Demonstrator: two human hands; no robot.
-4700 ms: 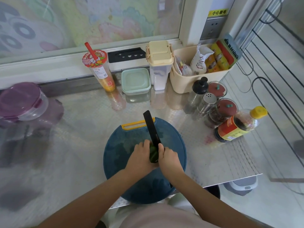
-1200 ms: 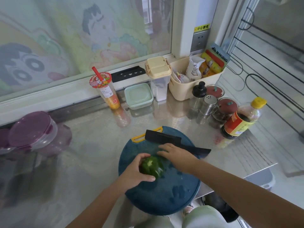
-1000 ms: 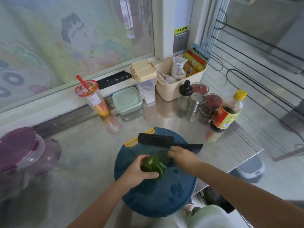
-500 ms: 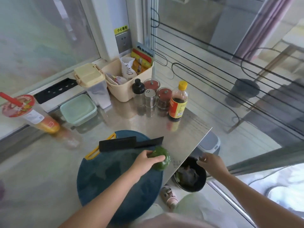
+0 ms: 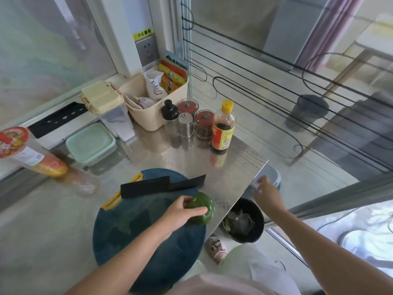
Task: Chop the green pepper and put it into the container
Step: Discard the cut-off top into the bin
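My left hand (image 5: pixel 181 211) grips the green pepper (image 5: pixel 203 209) at the right edge of the round dark blue cutting board (image 5: pixel 136 226). The black knife (image 5: pixel 159 185) lies flat across the board's far side, with no hand on it. My right hand (image 5: pixel 266 192) hovers with fingers spread past the counter's right edge, above a black waste bin (image 5: pixel 257 226) on the floor. A pale green lidded container (image 5: pixel 91 142) sits at the back of the counter.
Behind the board stand a soy sauce bottle (image 5: pixel 223 128), spice jars (image 5: pixel 204 124), a metal shaker (image 5: pixel 186 124), a beige basket (image 5: pixel 148 107) of packets and a cream-lidded box (image 5: pixel 106 107). A drink cup (image 5: pixel 29 154) stands at the far left. The steel counter ends at the right (image 5: pixel 255 179).
The knife was set down on the board. My left hand carried the pepper to the board's right edge. My right hand left the board and moved out over the bin, then rose slightly.
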